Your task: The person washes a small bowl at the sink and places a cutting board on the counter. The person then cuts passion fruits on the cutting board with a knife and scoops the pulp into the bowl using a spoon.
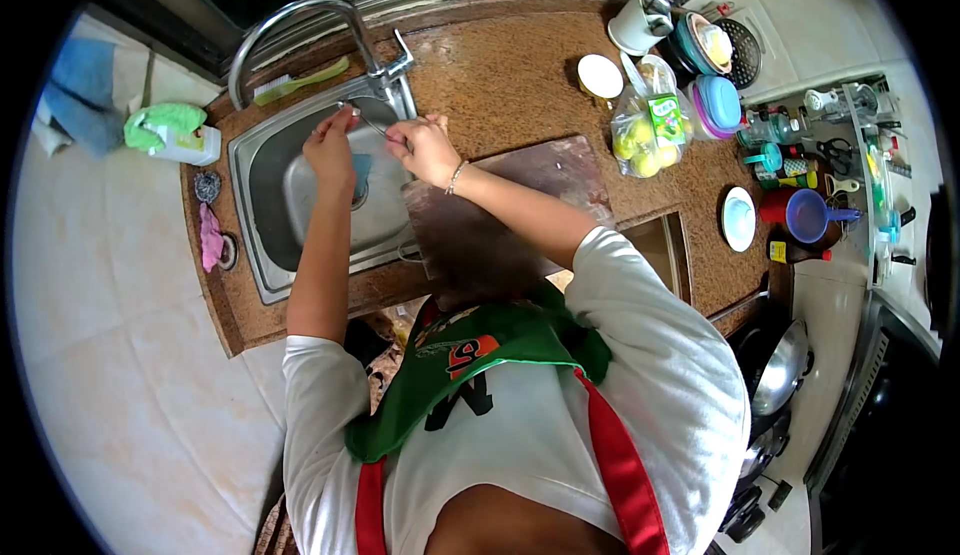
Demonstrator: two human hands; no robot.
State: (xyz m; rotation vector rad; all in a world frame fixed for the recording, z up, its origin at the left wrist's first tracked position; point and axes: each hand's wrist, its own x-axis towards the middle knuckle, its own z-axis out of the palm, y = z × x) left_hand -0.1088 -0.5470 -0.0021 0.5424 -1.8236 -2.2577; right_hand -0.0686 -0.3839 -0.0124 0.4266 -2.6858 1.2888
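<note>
Over the steel sink point(265, 205), my left hand point(330, 145) is closed at one end of a thin metal utensil point(369, 123). My right hand point(425, 148), with a bracelet at the wrist, is closed round the utensil's other end, above the sink's right side. The utensil's exact kind is too small to tell. Behind both hands the curved faucet point(375, 60) rises at the sink's back edge. A dark cutting board point(510, 195) lies beneath my right forearm and overlaps the sink's right edge. A bluish piece point(361, 170) lies in the sink near the drain.
A green brush point(300, 83) lies behind the sink. At its left are a green cloth point(165, 123), a scrubber point(207, 187) and a pink cloth point(210, 237). To the right stand a bag of yellow-green fruit point(645, 140), white bowls point(600, 77), a utensil holder point(637, 30) and a purple ladle point(808, 217).
</note>
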